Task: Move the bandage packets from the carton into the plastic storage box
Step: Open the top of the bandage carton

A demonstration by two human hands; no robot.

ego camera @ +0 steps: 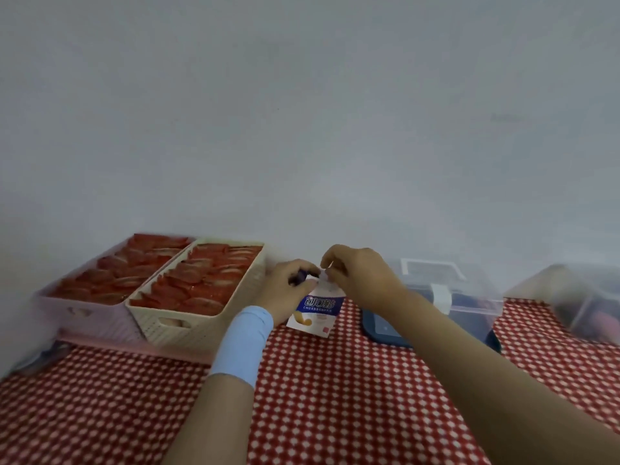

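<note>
White-and-blue cardboard carton [317,310]: this is my reference item, and every position below is given from it.

Head view (the only view supplied):
1. The carton stands nearly upright over the red-and-white checked tablecloth [335,397]. Its long axis runs from the near bottom edge up to the far top flap. I cannot tell whether its base touches the cloth.
2. The left hand [287,293], with a light blue wristband [243,344], is at the carton's upper left corner, fingers curled round it.
3. The right hand [359,273] is at the carton's top right, fingertips pressed together and pinching the white flap.
4. No bandage packets are visible. I judge they are inside the carton, with the opening step in hand.
5. The translucent plastic storage box with a white latch [469,297] lies to the right of the carton and slightly beyond it, so the right hand is nearer. I cannot tell whether its lid is seated.
6. A dark blue flat lid [382,330] lies just right of the carton.
7. A cream woven-pattern basket [188,327] and a pink basket [84,313], both filled with red packets, sit left of the carton.
</note>
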